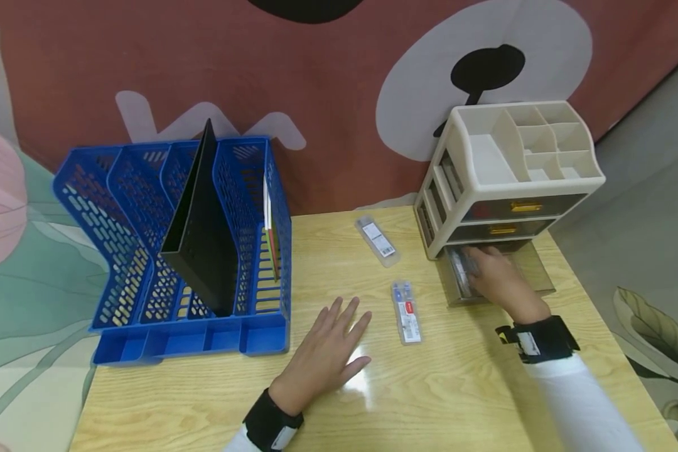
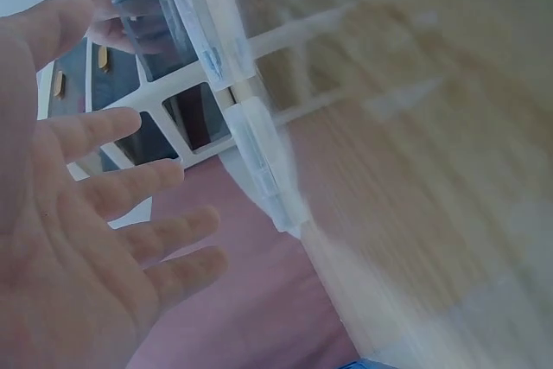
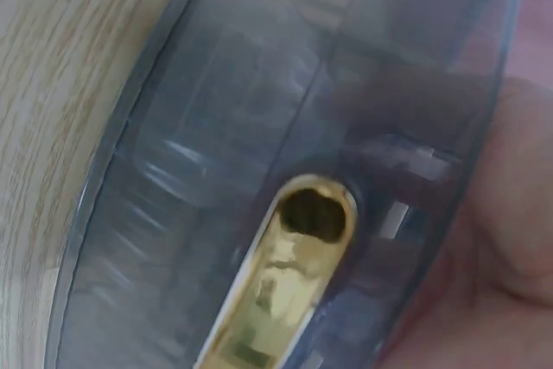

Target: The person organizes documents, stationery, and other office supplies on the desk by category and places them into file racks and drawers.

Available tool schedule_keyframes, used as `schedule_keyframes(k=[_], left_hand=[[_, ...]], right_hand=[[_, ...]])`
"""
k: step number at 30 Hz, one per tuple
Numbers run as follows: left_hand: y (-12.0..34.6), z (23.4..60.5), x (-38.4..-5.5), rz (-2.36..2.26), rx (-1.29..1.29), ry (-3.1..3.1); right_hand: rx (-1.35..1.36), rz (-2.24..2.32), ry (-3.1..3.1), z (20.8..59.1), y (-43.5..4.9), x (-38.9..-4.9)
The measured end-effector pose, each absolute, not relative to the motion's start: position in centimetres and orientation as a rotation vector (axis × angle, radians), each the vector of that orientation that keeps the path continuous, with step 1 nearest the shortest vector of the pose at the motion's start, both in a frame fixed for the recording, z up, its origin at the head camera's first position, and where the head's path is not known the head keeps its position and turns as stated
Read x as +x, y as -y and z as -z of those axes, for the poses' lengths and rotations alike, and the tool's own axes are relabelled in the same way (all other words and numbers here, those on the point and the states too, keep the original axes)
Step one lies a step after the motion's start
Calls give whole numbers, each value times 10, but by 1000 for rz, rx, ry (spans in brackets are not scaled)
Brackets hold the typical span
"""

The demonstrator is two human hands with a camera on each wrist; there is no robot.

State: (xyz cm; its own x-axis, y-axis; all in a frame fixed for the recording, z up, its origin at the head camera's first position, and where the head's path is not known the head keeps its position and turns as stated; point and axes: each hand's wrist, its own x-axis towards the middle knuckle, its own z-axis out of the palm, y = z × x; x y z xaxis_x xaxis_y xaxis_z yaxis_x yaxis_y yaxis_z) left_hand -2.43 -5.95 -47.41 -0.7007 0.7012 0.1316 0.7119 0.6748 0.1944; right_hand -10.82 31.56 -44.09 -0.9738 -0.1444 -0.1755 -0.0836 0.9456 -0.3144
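My right hand [image 1: 503, 282] reaches down into the pulled-out bottom drawer [image 1: 537, 270] of a cream drawer unit [image 1: 463, 169]. Its fingers grip a clear plastic case [image 1: 462, 267] by the drawer's left side, though the fingertips are partly hidden. Through the smoky drawer front, the right wrist view shows part of that hand beside a gold handle [image 3: 281, 278]. My left hand [image 1: 324, 351] is spread flat above the table with nothing in it. Nearest to it lies a clear pen case [image 1: 408, 314] with blue contents and a red-and-white label. Behind lies another clear case [image 1: 377, 240] with a barcode label.
At the left stands a blue file rack [image 1: 192, 329] holding a black folder [image 1: 209, 251] and some thin booklets [image 1: 271, 232]. Two shut drawers with gold handles sit above the pulled-out one. The wooden table [image 1: 429, 402] meets a patterned cloth [image 1: 339, 125] at the back.
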Motion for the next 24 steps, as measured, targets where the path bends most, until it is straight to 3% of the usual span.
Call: schedule_keyframes(k=[24], left_hand=[[68,477,-25,336,-1150,2879]], right_hand=[[-90,456,-2812,441,-305,-110]])
